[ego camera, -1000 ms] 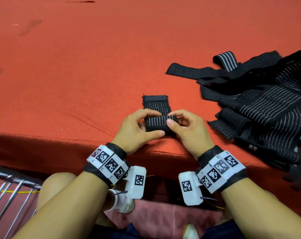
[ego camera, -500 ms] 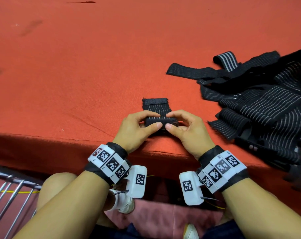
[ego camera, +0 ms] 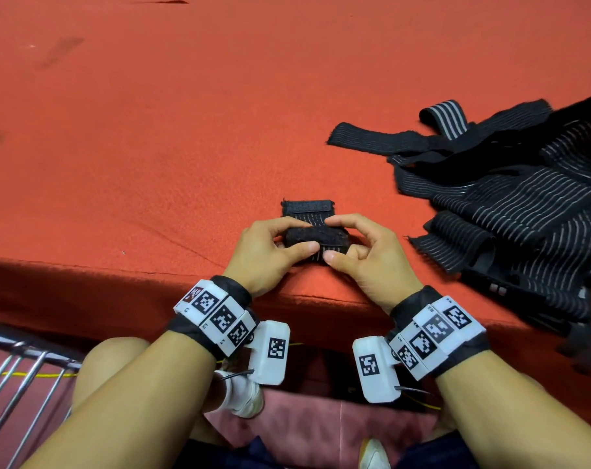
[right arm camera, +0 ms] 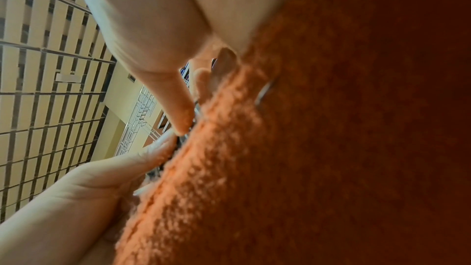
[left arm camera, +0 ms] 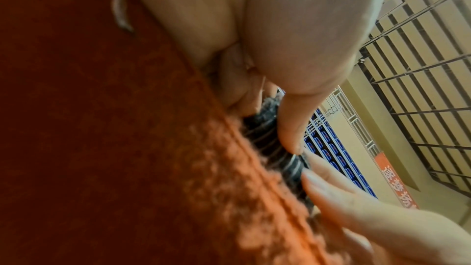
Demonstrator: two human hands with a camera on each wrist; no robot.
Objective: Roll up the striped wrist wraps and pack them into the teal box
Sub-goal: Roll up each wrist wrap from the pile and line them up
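Pinched from both ends: a black elastic wrist wrap with thin pale stripes (ego camera: 316, 242), rolled most of the way into a tight cylinder. Left hand (ego camera: 265, 255) curled round the roll's left end, thumb on the near face, forefinger over the top. Right hand (ego camera: 368, 257) mirrored on the right end, thumb tip almost touching the left thumb at the middle of the roll's near side. In the left wrist view, only a ribbed, striped sliver of the roll (left arm camera: 270, 144) visible between the thumbs. Just beyond the fingers, the short unrolled tail lying flat, ending in a plain black fastening strip (ego camera: 308, 206). Under the grip, the red felt-covered tabletop (ego camera: 186, 130), the roll resting close to its near edge. Out to the right of the grip, well apart, a loose heap of more black striped wraps (ego camera: 517, 211), straps trailing toward the hands. Below the wrists, white tracker bands with black square markers (ego camera: 219, 316). Lower left, grey metal bars (ego camera: 27, 370). Teal box not visible.
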